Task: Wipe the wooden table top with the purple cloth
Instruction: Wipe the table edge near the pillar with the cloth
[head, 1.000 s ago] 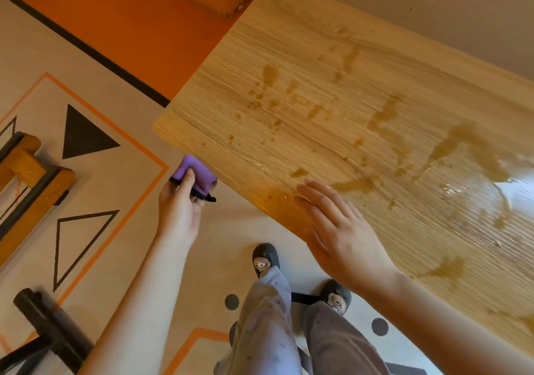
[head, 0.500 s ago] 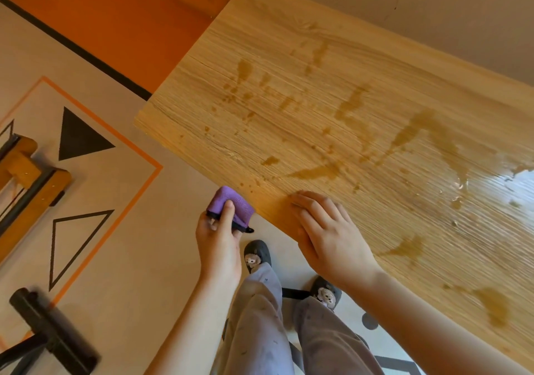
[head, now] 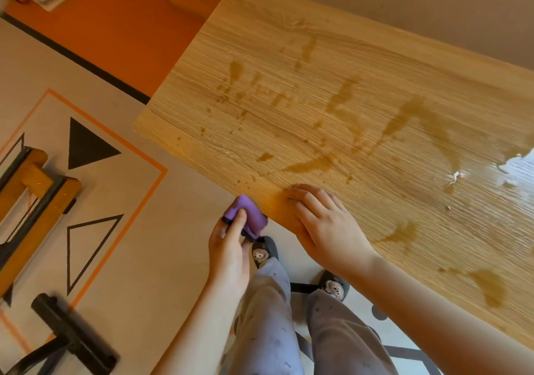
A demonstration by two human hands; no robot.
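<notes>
your wooden table top (head: 346, 57) fills the upper right of the view and runs slantwise from the far left corner down to the lower right. brown smears (head: 344, 100) and small drops are scattered over most of its surface, and a glossy wet patch (head: 514, 166) shines at its right side. left of the table lies a pale floor mat (head: 130, 259) with an orange border line, a filled black triangle (head: 86, 145) and an outlined triangle (head: 86, 247) printed on it. beyond the mat the floor is orange (head: 115, 22). a wooden frame (head: 34, 201) stands at the left edge of the view, and a blurred black object (head: 75, 334) lies below it.

your grey-lilac trousers (head: 268, 331) show at the bottom, just in front of the table's near edge. your right hand (head: 326, 227) lies flat on the table at that near edge, fingers straight and close together, holding nothing. your left hand (head: 229, 247) is off the table, just beside the same edge, and grips the purple cloth (head: 248, 215) bunched up, one finger curled over its top. the cloth sits right at the table's near edge, left of your right hand; you cannot tell whether it touches the wood. your two slippers (head: 264, 252) rest on the mat below your hands.
</notes>
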